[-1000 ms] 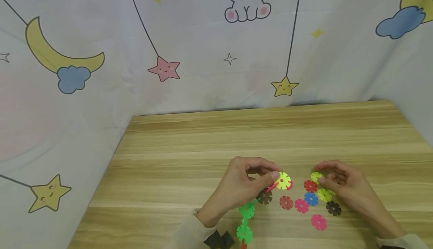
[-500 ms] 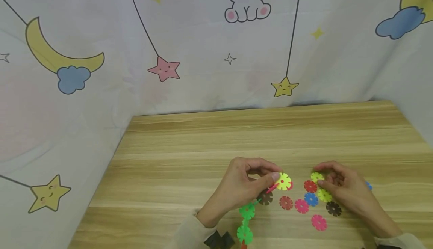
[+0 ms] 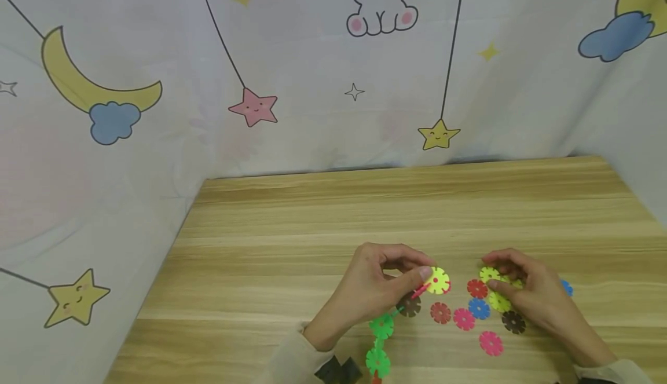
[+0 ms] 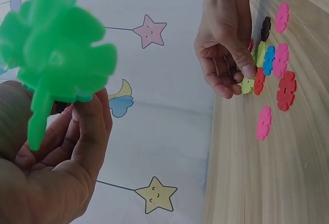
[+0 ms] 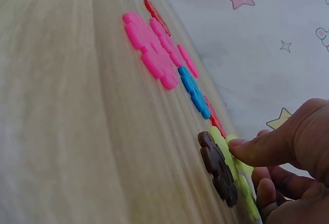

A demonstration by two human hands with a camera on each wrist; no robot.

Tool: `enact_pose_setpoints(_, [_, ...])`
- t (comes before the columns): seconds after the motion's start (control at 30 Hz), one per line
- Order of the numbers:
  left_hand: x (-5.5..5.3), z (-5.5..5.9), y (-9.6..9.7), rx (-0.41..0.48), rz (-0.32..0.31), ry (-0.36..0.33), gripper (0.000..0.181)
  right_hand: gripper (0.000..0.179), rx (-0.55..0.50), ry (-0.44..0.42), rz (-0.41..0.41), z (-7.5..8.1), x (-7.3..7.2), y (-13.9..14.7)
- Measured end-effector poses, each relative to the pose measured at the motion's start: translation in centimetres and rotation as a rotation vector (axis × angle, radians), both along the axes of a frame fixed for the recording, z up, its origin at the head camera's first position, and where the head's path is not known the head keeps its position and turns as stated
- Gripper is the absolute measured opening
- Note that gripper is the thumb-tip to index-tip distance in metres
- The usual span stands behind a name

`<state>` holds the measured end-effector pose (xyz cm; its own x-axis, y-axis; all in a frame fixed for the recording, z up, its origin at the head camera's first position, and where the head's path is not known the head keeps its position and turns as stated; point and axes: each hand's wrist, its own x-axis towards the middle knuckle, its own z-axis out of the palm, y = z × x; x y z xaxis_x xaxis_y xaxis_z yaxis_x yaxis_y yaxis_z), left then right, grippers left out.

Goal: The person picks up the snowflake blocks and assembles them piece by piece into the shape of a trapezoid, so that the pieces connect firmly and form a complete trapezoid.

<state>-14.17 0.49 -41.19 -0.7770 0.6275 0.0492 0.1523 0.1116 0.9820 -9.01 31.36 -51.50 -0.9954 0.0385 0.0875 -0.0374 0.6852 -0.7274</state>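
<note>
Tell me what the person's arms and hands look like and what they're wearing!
The left hand and right hand are bare: no gloves, and no rings that I can see. The left sleeve and right sleeve are long and pale cream. A black, angular piece shows by the left cuff; I can't tell what it is.

I see the L hand (image 4: 61, 167) at lower L, fingers curled behind a blurry green disc chain (image 4: 61, 49) up close; exact grip hidden. R hand (image 4: 226, 39) is upper R, thumb tip by a yellow disc (image 4: 248, 86), can't tell if touching. Nearby on worktop (image 4: 308, 167): blue disc (image 4: 269, 60), dk disc (image 4: 266, 29), red discs (image 4: 287, 90), pink discs (image 4: 264, 123). Bkgd cloth (image 4: 175, 80) w/ pink star (image 4: 149, 31), yellow star (image 4: 155, 195), moon (image 4: 126, 87) + cloud (image 4: 121, 106) btwn.
</note>
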Motion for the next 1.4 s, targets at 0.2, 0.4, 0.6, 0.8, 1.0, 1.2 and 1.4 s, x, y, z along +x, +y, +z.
enact_pose_setpoints(0.2, [0.0,-0.1,0.1,0.005,-0.003,-0.003,0.016,0.038,-0.037,0.047,0.002,-0.2,-0.2,0.2])
enact_pose_setpoints(0.4, [0.0,-0.1,0.1,-0.004,-0.001,-0.004,0.016,0.037,-0.101,0.047,0.012,0.0,-0.2,0.3])
enact_pose_setpoints(0.6, [-0.1,-0.2,0.1,-0.005,-0.003,0.004,0.016,0.036,-0.152,0.053,-0.004,0.0,-0.1,0.5])
enact_pose_setpoints(0.8, [-0.1,-0.3,0.1,-0.003,-0.013,0.001,0.017,0.030,-0.184,0.030,-0.042,0.9,0.1,0.3])
enact_pose_setpoints(1.0, [-0.3,-0.5,0.0,0.008,-0.033,0.028,0.018,0.031,-0.228,-0.073,-0.068,2.0,0.5,-0.1])
enact_pose_setpoints(1.2, [-0.3,-0.5,0.0,0.021,-0.042,0.044,0.019,0.029,-0.232,-0.085,-0.058,2.4,0.7,-0.5])
enact_pose_setpoints(1.4, [-0.2,-0.4,0.0,0.031,-0.041,0.040,0.018,0.024,-0.244,-0.043,-0.038,2.8,0.8,-0.9])
